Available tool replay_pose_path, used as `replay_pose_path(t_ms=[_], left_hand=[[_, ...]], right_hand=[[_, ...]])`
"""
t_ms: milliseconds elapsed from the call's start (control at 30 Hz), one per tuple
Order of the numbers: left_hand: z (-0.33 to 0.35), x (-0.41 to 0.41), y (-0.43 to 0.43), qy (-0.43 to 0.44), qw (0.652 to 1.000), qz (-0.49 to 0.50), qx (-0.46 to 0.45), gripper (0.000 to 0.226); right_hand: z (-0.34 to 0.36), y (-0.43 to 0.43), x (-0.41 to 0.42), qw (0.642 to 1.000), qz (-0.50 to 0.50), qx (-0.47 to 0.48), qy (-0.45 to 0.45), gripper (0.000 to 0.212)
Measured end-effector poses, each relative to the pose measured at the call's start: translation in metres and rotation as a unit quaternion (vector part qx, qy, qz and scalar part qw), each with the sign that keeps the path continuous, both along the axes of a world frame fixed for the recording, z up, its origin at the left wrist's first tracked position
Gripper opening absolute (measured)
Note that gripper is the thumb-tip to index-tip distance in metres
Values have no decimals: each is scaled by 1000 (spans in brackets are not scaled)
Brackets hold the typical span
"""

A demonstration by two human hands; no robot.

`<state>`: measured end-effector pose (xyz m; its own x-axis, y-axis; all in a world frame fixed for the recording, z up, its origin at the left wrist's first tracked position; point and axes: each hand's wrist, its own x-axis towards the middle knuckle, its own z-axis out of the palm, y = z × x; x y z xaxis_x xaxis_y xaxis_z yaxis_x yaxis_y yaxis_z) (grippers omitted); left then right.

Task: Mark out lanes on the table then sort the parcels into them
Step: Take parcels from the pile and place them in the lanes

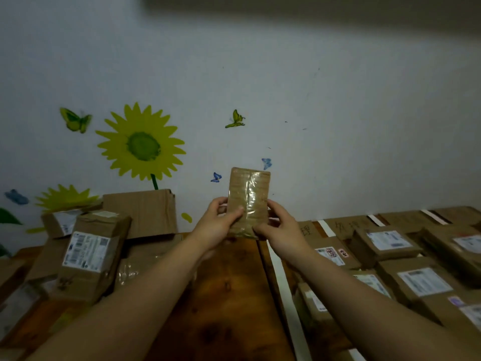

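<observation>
We hold a small flat brown cardboard parcel wrapped in clear tape (249,199) upright above the wooden table (229,295), left hand (218,225) and right hand (276,227) pinching its lower edges. Its label seems unreadable here; we should turn it, then choose a lane beyond the white tape strip (279,272).

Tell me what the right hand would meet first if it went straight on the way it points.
The right hand grips the parcel, which would go along. Beyond, the way looks free up to the wall, though depth is unclear.
</observation>
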<state>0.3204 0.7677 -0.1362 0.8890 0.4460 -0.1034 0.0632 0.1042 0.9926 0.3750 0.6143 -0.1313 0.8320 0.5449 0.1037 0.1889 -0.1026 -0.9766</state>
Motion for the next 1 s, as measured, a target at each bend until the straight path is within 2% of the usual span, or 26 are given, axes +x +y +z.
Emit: replay_pose_path(t_ms=[100,200,267,367,467,567,633,700,767,833,933,1000], left_hand=[[11,-9,-34,-46,997,47,36,43],[14,-23,-66,-82,994,31,59,47],[17,-34,-84,-91,988,27,119,52],[25,-50,-101,-85,979,9,186,63],[34,-63,-113,-97,986,-14,133,47],[48,-68,-124,-115,990,41,68,27],[58,-74,-131,-115,992,49,26,25],[64,-84,-135,-104,994,31,5,28],[66,-98,-135,-99,995,16,-3,29],[66,-114,-129,-105,994,6,-14,37],[66,-135,-125,-114,993,13,-16,51],[65,-142,-124,-122,991,60,1,47]], right_hand=[[14,-24,0,1000,-14,18,5,22],[27,-48,-4,999,-25,20,32,35],[33,-63,-10,998,-19,27,52,44],[39,-83,-24,997,-8,54,49,37],[47,-99,-36,998,16,60,4,33],[56,-110,-50,997,46,34,-51,34],[60,-112,-54,992,17,-7,-124,36],[65,-114,-60,988,-20,-14,-153,40],[68,-114,-70,992,-35,-7,-121,52],[69,-113,-83,999,-14,0,-49,59],[65,-112,-103,999,-22,-15,-31,52],[62,-115,-116,998,-41,-17,-49,43]])
